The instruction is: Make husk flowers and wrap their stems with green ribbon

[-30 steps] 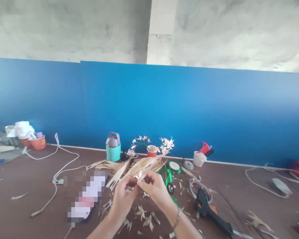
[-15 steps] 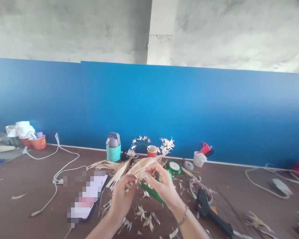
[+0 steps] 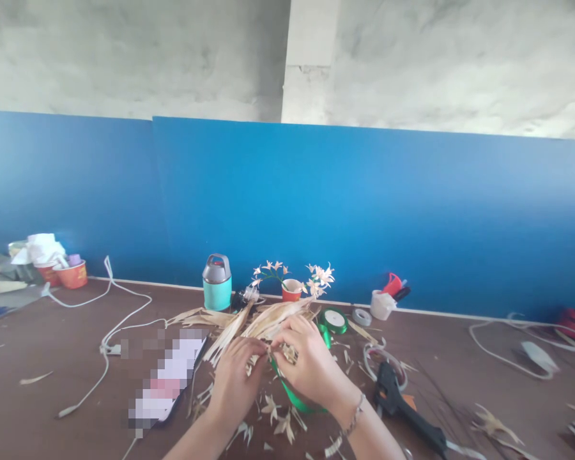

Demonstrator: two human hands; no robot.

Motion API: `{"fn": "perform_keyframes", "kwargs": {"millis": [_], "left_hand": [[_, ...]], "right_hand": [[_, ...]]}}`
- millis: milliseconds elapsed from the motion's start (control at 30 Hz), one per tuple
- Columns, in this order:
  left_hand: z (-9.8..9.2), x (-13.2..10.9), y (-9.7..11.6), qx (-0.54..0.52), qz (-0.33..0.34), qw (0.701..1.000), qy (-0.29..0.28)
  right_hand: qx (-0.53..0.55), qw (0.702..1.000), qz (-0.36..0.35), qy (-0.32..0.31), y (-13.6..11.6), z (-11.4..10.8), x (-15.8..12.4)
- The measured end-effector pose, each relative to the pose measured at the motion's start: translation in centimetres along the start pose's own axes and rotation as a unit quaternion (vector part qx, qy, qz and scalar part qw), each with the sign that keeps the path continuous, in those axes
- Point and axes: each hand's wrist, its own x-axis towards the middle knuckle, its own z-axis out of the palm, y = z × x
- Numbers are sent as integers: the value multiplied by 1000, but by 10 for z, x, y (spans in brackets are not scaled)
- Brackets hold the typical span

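My left hand (image 3: 237,377) and my right hand (image 3: 306,361) meet at the fingertips in the middle of the table. Thumbs and fingers of both are pinched on a small pale piece of dried husk (image 3: 268,351), largely covered by the fingers. A green ribbon (image 3: 294,397) runs down from just beneath the fingertips and passes behind the right wrist; I cannot tell whether it is held. Behind the hands lies a pile of long dried husk strips (image 3: 273,319). Small cut star-shaped husk flowers (image 3: 284,427) are scattered below the hands.
A black glue gun (image 3: 407,409) lies right of my right forearm. To the left are a phone (image 3: 170,383) and a white cable (image 3: 108,332). Along the blue partition (image 3: 287,191) stand a turquoise flask (image 3: 217,291), a red cup (image 3: 291,294) beside pale flowers, and a ribbon spool (image 3: 334,321).
My right hand has come down and left from the husk pile, its fingers now pinched against those of my left. The green ribbon has shifted and hangs in a curve.
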Motion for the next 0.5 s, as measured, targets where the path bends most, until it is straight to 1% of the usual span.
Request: {"fn": "perform_keyframes", "kwargs": {"millis": [233, 500], "left_hand": [[-2, 0, 2, 17, -2, 1000, -12], [0, 0, 1, 21, -10, 999, -25]], "right_hand": [[-30, 999, 7, -18, 1, 1, 0], [-48, 998, -13, -24, 2, 2, -1]]}}
